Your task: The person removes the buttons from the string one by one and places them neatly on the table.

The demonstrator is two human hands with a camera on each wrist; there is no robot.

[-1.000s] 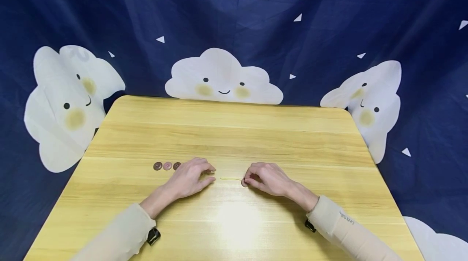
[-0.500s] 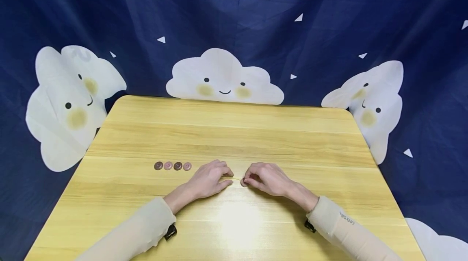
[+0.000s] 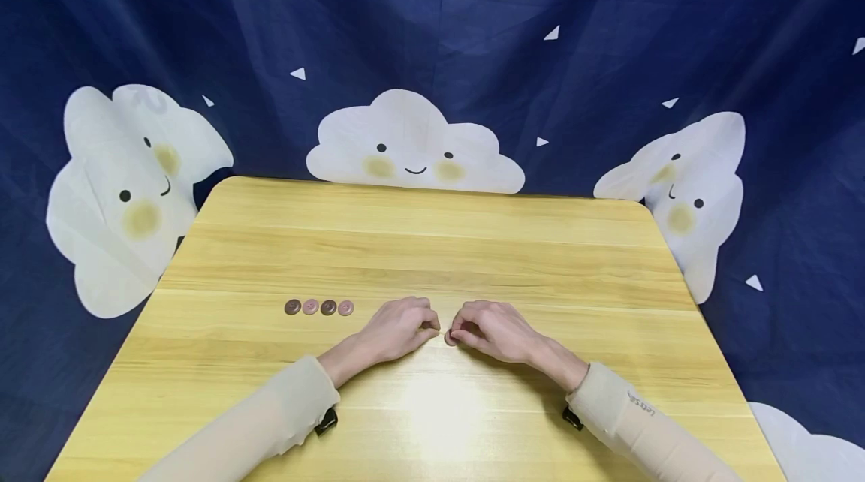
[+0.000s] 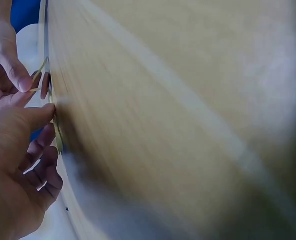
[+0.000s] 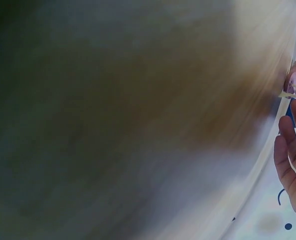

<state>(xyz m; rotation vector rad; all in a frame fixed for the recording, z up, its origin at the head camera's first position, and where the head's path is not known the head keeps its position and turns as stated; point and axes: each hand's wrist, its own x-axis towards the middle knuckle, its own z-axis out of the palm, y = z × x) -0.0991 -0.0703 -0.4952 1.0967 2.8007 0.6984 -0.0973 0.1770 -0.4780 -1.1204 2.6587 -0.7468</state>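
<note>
In the head view my left hand [image 3: 400, 328] is near the middle of the table, thumb and forefinger pinching a thin yellow string [image 3: 442, 332]. Facing it, my right hand [image 3: 496, 330] pinches the string close to a reddish-brown button [image 3: 450, 338]. The left wrist view shows this button [image 4: 45, 86] standing on edge just beyond the right fingertips, with the string [image 4: 36, 90] running from them to it. More string shows below my left thumb. At the right wrist view's edge, the fingers [image 5: 286, 165] partly leave the frame.
Left of my left hand, several round buttons, dark brown [image 3: 328, 307] and pinkish [image 3: 310, 306] in turn, lie in a row on the wooden table [image 3: 432, 242]. A dark blue curtain [image 3: 378, 24] with smiling clouds hangs behind the table's far edge.
My left hand has moved right, away from the button row, and its fingers have closed on the yellow string beside the button. The right hand stays in place.
</note>
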